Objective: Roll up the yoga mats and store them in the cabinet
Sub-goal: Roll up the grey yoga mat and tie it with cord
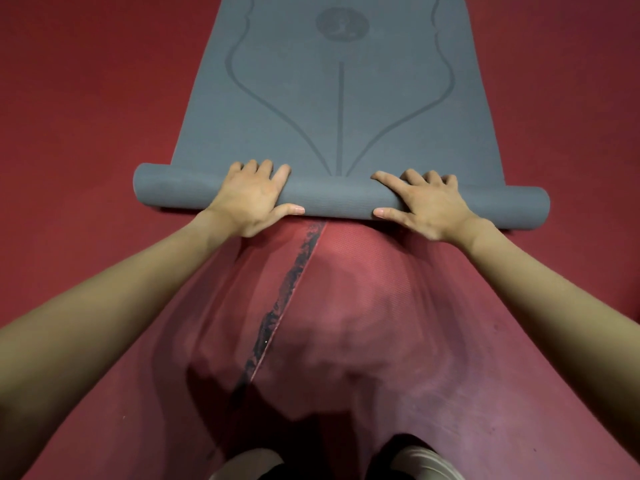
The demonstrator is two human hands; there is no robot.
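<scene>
1. The grey yoga mat (332,109) lies on the red floor (86,98), its near end wound into a roll (337,197).
2. The left hand (251,199) and right hand (420,202) curl over the roll, thumbs tucked behind it.
3. Even pressure from both hands should keep the roll's ends square.
4. Flat mat stretches ahead; bare floor flanks both edges. No cabinet shows.
</scene>
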